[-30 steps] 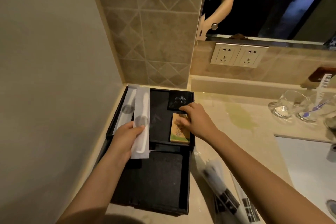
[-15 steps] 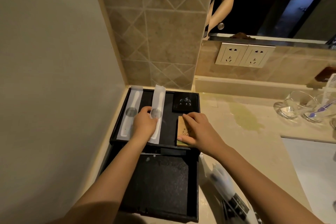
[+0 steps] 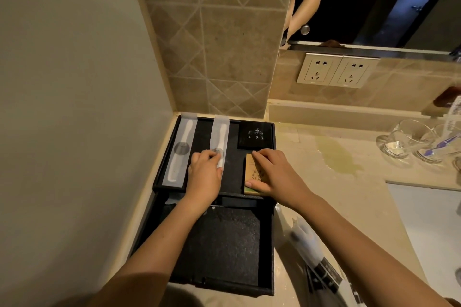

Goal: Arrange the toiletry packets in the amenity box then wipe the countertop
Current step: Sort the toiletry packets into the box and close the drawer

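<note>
Amenity box (image 3: 202, 132) sits in the back left corner of the worktop (image 3: 311, 194), against the wall, with its black lid (image 3: 224, 244) lying flat just in front of it.

Inside the box:
- The far white packet (image 3: 180, 152) lies lengthwise along the left wall.
- The near white packet (image 3: 220, 134) lies parallel to it, a strip of bare box floor between them.
- A black square packet (image 3: 255, 135) is in the back right corner.
- A tan packet (image 3: 250, 172) lies just in front of the black one, along the right side.

Your left hand (image 3: 204, 177) covers the lower half of the near white packet. The fingers are bent with their tips on it. Cannot tell if you are pinching it or only pressing it down.

Your right hand (image 3: 274, 174) is on the tan packet. The fingers lie across its top and far end, and the thumb is hooked at the near end, so you have it held between them. The packet is down in the box.

Clear-wrapped packets (image 3: 314, 257) lie on the worktop just right of the lid, outside the box. A yellowish stain (image 3: 336, 157) marks the worktop right of the box. Glass cups (image 3: 404, 142) stand at the far right. Twin wall sockets (image 3: 336, 70) sit under the mirror.
</note>
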A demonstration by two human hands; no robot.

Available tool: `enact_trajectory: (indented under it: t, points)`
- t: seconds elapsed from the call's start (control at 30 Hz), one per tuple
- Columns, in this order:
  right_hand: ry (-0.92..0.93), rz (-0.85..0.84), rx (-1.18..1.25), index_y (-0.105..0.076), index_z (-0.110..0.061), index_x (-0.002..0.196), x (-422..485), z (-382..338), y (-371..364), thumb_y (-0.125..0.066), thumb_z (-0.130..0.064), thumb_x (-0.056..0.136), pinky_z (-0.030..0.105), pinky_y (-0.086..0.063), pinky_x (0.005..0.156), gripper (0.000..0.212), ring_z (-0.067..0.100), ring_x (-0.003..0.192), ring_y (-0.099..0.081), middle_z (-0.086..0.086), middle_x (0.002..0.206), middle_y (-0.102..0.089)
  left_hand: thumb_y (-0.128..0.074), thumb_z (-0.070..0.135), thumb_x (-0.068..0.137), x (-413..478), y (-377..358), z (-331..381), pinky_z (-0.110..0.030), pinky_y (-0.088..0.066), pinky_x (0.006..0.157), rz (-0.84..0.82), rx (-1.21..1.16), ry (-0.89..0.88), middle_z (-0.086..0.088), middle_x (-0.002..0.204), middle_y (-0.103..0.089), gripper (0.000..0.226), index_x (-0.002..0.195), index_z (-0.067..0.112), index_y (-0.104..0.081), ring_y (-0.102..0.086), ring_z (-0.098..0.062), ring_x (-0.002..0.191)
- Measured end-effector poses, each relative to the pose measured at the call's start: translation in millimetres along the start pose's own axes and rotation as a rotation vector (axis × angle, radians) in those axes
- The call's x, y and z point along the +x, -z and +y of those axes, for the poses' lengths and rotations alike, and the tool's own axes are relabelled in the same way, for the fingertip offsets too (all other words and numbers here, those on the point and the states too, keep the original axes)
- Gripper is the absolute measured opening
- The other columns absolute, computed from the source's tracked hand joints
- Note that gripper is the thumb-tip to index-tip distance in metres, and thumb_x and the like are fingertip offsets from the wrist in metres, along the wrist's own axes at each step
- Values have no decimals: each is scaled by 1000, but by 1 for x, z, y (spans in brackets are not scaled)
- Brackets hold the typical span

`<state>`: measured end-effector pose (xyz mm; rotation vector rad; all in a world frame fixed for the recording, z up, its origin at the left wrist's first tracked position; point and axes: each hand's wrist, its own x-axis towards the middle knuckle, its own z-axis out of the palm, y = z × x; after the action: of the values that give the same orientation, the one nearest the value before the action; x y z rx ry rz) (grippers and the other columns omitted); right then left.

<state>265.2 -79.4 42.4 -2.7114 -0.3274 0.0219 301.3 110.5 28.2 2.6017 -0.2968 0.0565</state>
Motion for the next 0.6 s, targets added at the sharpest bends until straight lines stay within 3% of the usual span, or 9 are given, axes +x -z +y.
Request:
enact_trajectory:
  t: [0.2, 0.3, 0.4, 0.47, 0.53, 0.6]
  points:
    - [-4, 48, -87, -30, -15, 144, -5, -2, 3, -50, -55, 86, 33, -28, 109, 74, 23, 132, -28, 8, 145, -33, -51, 16, 92, 1, 2, 6, -36, -33, 101, -16, 60, 27, -10, 133, -47, 40, 131, 7, -50, -35, -26, 120]
    - [-45, 56, 80, -32, -14, 143, -14, -2, 13, -52, -48, 89, 32, -28, 108, 67, 22, 131, -30, 8, 144, -36, -52, 24, 91, 1, 8, 13, -39, -30, 101, -38, 100, 61, -11, 132, -48, 42, 131, 8, -50, -34, -29, 120]
    - [-155, 101, 225, -40, -15, 139, -36, 11, 31, -50, -38, 93, 34, -31, 107, 53, 22, 129, -37, 8, 141, -44, -52, 20, 91, -14, 17, 30, -38, -30, 101, 40, 31, 55, -12, 132, -50, 38, 128, 10, -53, -36, -29, 120]
    - [-257, 102, 221, -49, -12, 132, -59, 31, 42, -51, -32, 94, 36, -38, 103, 44, 23, 121, -48, 10, 134, -54, -53, 16, 91, -34, 21, 48, -25, -35, 95, 83, -126, 25, -10, 124, -56, 33, 123, 12, -57, -43, -24, 114]
    - [-359, 90, 218, -57, -8, 123, -88, 54, 49, -54, -26, 93, 33, -46, 92, 35, 22, 106, -58, 12, 122, -62, -54, 10, 90, -62, 23, 73, -4, -37, 78, 89, -343, 14, -4, 109, -61, 28, 116, 14, -62, -53, -8, 91]
    - [-459, 59, 209, -62, -7, 115, -118, 74, 50, -57, -24, 91, 27, -44, 80, 29, 20, 93, -61, 12, 114, -67, -54, 6, 88, -94, 15, 97, 0, -39, 68, 36, -523, 17, 5, 96, -61, 26, 109, 17, -66, -56, -1, 78]
